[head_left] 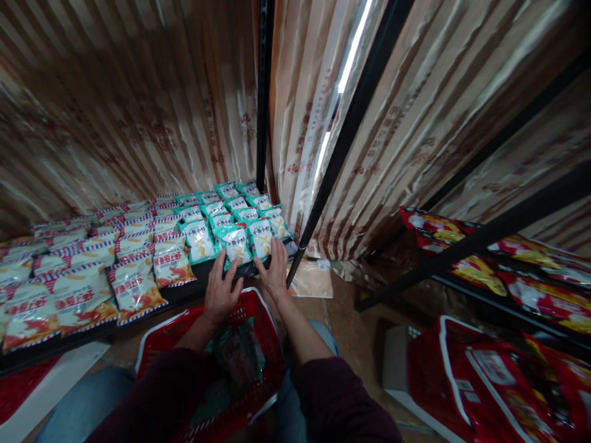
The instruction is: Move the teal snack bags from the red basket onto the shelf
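The fingers of the left hand [221,292] are loosely spread, and those of the right hand [276,271] are also apart; neither hand is closed around a thing, though whether the fingertips press on the packs I cannot tell. Directly ahead of the fingers, beyond the red basket [271,332], leans the front green pack [235,242], its long axis pointing away from the basket; the left hand seems the nearer one to it. The neighbouring green pack [261,238] is at the right fingertips, also beyond the basket. To the left beyond the basket, striped bags [136,286] fill the same black shelf [178,298]. Inside the basket lie dim wrapped packs [235,357]. Well to its right stands another basket [422,363].
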Action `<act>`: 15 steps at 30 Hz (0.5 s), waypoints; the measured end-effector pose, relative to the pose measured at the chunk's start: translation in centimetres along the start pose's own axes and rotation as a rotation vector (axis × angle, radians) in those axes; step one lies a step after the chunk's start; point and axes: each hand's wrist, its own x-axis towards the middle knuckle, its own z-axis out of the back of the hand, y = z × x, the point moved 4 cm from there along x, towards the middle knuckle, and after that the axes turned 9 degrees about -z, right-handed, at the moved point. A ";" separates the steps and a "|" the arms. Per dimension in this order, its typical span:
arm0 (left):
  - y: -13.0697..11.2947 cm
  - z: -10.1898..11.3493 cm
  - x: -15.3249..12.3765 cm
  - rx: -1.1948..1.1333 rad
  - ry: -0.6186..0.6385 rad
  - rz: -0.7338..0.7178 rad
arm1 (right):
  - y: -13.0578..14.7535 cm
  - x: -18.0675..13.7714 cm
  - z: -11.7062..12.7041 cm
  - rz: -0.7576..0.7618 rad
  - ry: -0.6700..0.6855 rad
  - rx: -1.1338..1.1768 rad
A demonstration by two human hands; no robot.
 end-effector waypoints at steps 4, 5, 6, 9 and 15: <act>-1.8 -0.5 1.2 -0.054 0.078 -0.154 | -0.5 0.6 -0.4 -0.003 0.012 0.040; -2.2 -1.0 1.6 -0.071 0.116 -0.172 | -0.7 0.8 -0.4 -0.002 0.021 0.045; -2.6 -1.5 2.0 -0.085 0.153 -0.174 | -0.8 0.9 -0.5 -0.001 0.032 0.047; -3.3 -3.0 3.1 -0.108 0.214 -0.173 | -1.1 1.4 -0.3 0.000 0.064 0.033; -3.3 -4.5 3.6 -0.109 0.221 -0.162 | -1.1 2.7 0.4 -0.030 0.069 -0.018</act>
